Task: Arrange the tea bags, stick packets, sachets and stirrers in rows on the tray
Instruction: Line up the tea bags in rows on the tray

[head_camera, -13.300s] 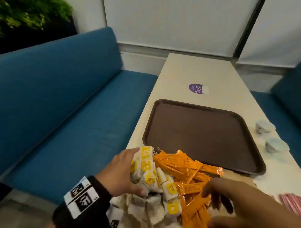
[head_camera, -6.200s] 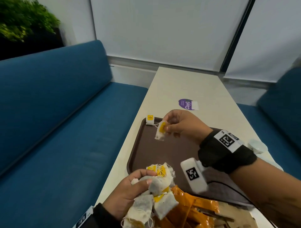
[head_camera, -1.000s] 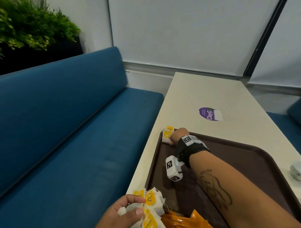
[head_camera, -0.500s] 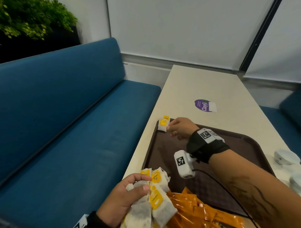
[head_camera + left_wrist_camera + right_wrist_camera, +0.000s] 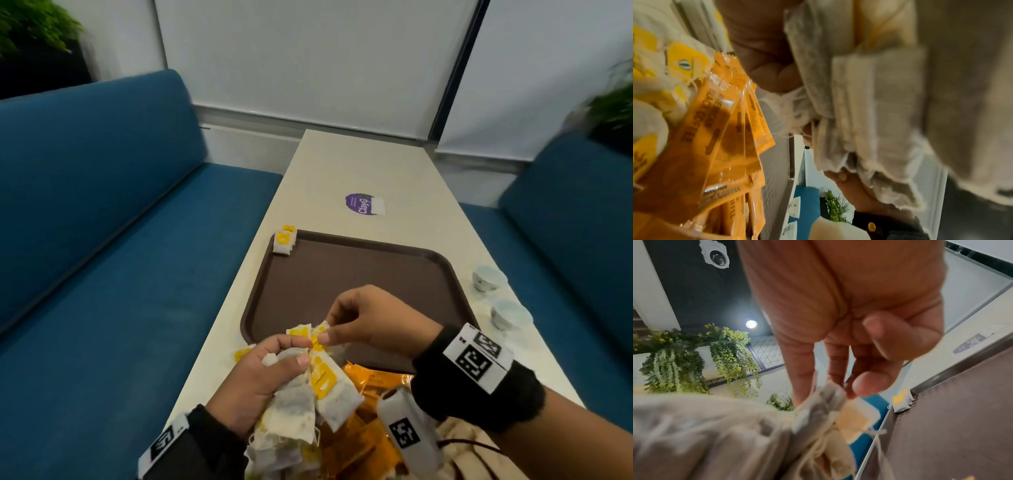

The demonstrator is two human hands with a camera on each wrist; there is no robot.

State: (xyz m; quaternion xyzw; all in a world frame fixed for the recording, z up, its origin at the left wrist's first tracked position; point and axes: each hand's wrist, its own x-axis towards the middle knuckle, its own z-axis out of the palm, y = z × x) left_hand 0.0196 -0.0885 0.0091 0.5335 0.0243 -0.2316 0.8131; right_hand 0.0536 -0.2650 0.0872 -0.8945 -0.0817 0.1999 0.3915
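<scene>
Flanking pale table (image 5: 359,164), blue benches (image 5: 102,212)

Left hand (image 5: 260,380) low at near table edge, fingers curled round bunch of tea bags (image 5: 308,394), thumb pressing across top. Right hand (image 5: 370,318) just beyond it, thumb and forefinger pinching top tea bag of bunch, other fingers bent loosely above. Both wrists in black bands with square-patterned markers; right forearm bare, crossing in from right.
</scene>
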